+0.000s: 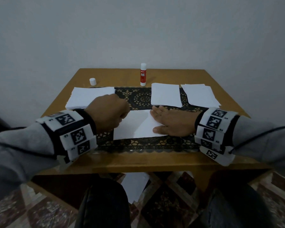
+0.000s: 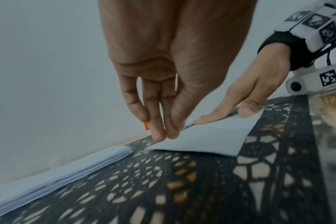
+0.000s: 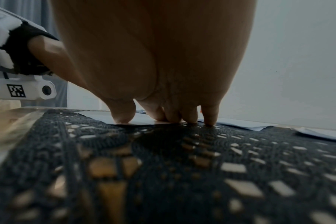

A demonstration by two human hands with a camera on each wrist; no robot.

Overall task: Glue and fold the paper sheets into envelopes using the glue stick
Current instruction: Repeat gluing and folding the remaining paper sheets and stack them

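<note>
Meanwhile the left hand (image 2: 159, 106) pinches the paper sheet (image 1: 136, 124) corner mid-table while the flat right hand (image 1: 173, 122) pins it; slipping would skew the fold.

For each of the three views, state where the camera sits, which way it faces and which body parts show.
Head: looks down at the table; both hands, sleeves, knees show.
Left wrist: looks along the left hand pinching the sheet; right hand shows too.
Right wrist: sits low over the mat, behind the flat right hand.
Shared: all show the sheet.

Left hand (image 2: 163, 75) seemingly pinches paper sheet (image 2: 201, 136) corner.
</note>
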